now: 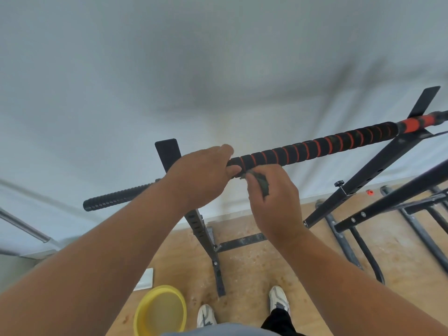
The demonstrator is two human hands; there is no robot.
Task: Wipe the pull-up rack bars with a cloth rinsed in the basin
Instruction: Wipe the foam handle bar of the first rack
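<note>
Foam-wrapped bar (312,146): left hand (203,175) gripping it, fingers curled round; right hand (274,200) pinching dark cloth (263,184) just beneath.

Bar (315,146) noted as black foam spiralled with orange stripes; cloth (263,184) dark green; basin (160,310) yellow; uprights (363,180) black; shoes (278,300) white.

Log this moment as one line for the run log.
left hand grips bar | right hand holds cloth against bar | basin on floor
</note>
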